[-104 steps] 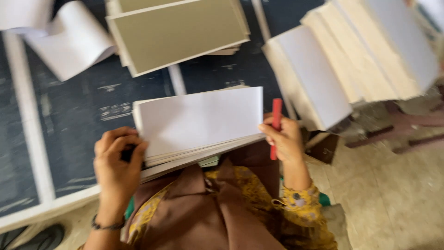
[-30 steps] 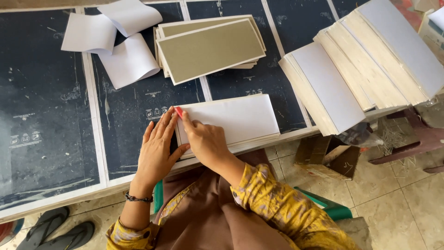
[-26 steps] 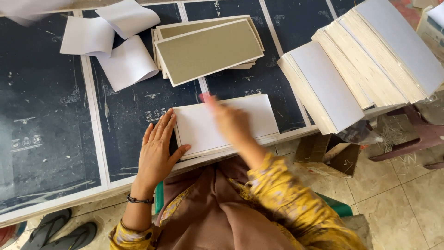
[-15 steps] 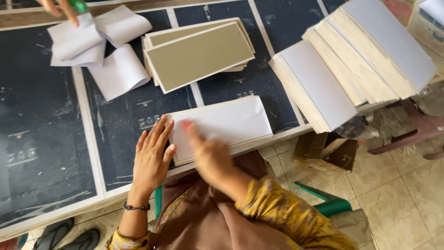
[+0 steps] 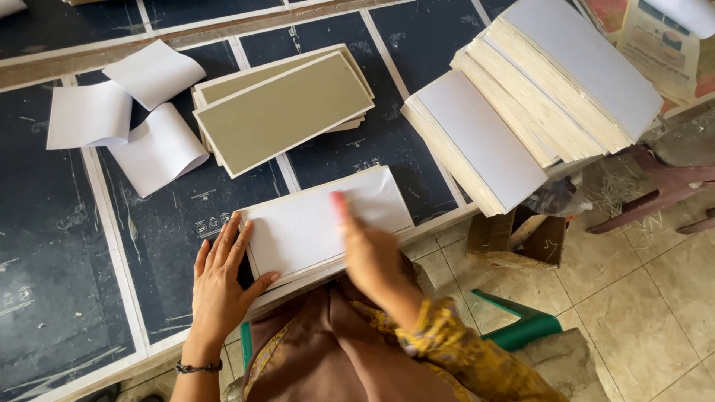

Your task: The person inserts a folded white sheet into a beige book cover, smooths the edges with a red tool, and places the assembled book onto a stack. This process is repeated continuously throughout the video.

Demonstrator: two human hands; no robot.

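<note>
A stack of white sheets lies at the near edge of the dark table. My left hand rests flat with fingers spread, its fingertips and thumb against the stack's left end. My right hand is blurred with motion over the middle of the stack. A reddish tip shows at its front; I cannot tell whether it holds something. Behind the stack sits a pile of olive-grey boards.
Loose curled white sheets lie at the back left. Tall stacks of white-faced boards fill the right end of the table. Under the table edge stand a cardboard box, a green stool leg and a brown chair.
My right hand has swept across the top of the white stack, from its left end toward the middle. Another person's hand seen at the far left sheets is gone. My left hand stays put.
</note>
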